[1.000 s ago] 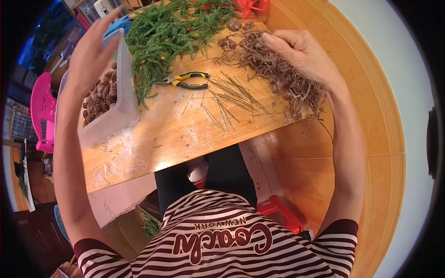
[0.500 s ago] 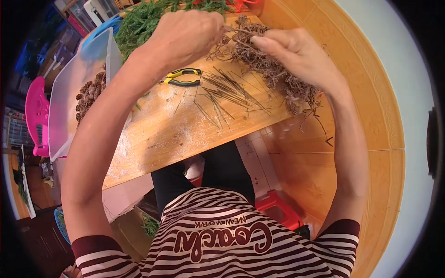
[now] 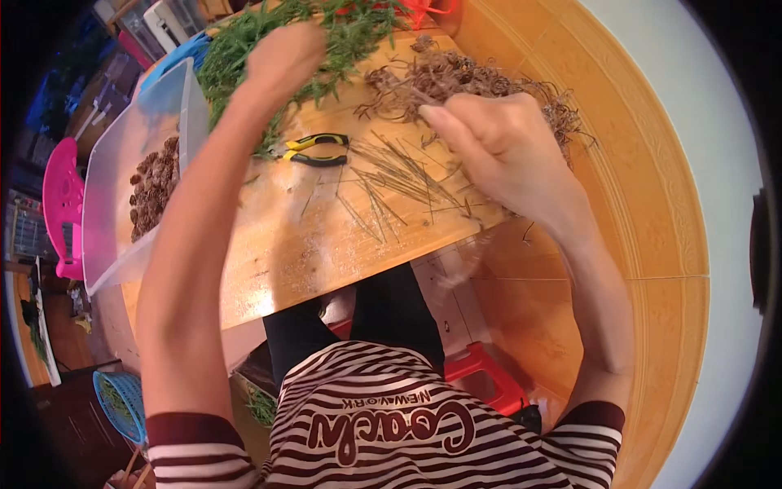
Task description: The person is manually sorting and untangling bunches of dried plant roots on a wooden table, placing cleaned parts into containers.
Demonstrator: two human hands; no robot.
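My right hand [image 3: 505, 151] is closed, thumb pressed to its fingers, pinching a thin brown dried twig [image 3: 417, 94] that points up and left. Behind it spreads a tangled heap of brown dried twigs [image 3: 472, 75]. My left hand [image 3: 287, 59] is over the bushy green artificial-looking sprigs [image 3: 232, 53] at the far side of the table; its fingers are blurred and turned away. Between the hands lie yellow-and-black pliers [image 3: 319, 160], with handles apart. Several thin dark wire-like sticks [image 3: 399, 175] are scattered right of the pliers.
A clear plastic bin [image 3: 96, 212] with small brown pine cones [image 3: 155, 189] stands on the left, beside a pink chair back [image 3: 63, 208]. White specks dot the wooden table [image 3: 269, 281]. A red stool [image 3: 489, 379] and a blue basket [image 3: 120, 403] are below. Wood-coloured panelling [image 3: 652, 175] borders the right.
My hands have parted: the left moved left over the green sprigs, and the right came down and nearer me, holding a twig. The twig heap's hanging end no longer trails over the table edge.
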